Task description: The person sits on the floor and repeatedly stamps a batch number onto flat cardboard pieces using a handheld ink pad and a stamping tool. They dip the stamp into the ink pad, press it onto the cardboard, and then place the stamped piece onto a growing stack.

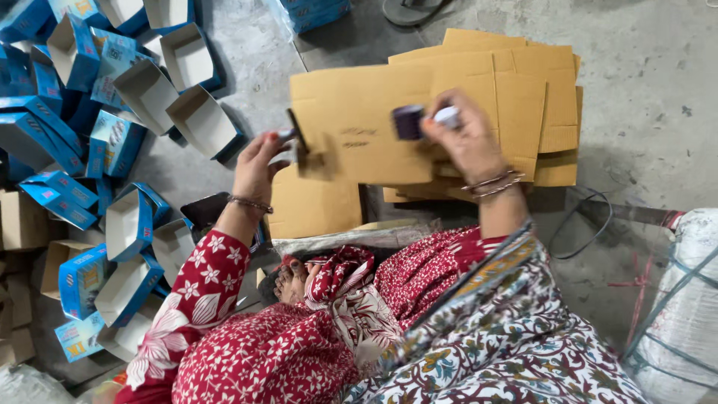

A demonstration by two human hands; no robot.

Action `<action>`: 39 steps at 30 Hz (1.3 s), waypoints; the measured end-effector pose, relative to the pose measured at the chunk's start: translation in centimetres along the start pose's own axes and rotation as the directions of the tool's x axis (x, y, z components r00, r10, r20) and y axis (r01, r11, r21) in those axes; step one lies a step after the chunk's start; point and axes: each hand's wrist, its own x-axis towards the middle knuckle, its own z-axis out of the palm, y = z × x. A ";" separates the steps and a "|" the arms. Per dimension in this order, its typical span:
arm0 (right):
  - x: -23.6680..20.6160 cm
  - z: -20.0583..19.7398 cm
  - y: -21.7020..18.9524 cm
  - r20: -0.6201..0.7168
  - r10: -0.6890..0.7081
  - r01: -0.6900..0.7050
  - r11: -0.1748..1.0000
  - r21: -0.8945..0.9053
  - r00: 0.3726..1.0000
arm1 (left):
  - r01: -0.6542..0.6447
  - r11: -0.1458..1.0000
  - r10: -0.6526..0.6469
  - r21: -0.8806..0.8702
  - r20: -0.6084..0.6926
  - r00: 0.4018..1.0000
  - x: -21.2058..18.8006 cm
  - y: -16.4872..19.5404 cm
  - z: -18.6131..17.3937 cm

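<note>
While flat brown cardboard sheets [419, 120] cover the grey concrete floor [643, 97], the right hand [467, 138] grips a dark stamp [408, 121]; left hand [258, 164] pinches another tool [297, 135] beside blue boxes [112, 142].

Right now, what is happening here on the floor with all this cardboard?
A person sits on the floor over a stack of flat brown cardboard sheets. The right hand holds a small dark block with a white knob above the top sheet. The left hand grips a dark flat tool at the sheet's edge. Many open blue boxes lie to the left.
</note>
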 end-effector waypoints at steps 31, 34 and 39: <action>-2.7 22.3 9.4 0.712 -0.045 0.608 0.560 -0.563 0.701 | -0.010 0.477 0.187 0.879 -0.091 0.978 -9.4 -7.2 -10.7; -3.2 23.1 9.7 0.726 -0.010 0.641 0.478 -0.601 0.688 | -0.013 0.484 0.205 0.875 -0.099 0.974 -10.0 -7.6 -11.4; -4.4 24.2 10.3 0.715 0.118 0.597 0.468 -0.652 0.689 | -0.018 0.482 0.231 0.876 -0.107 0.967 -10.4 -8.6 -12.4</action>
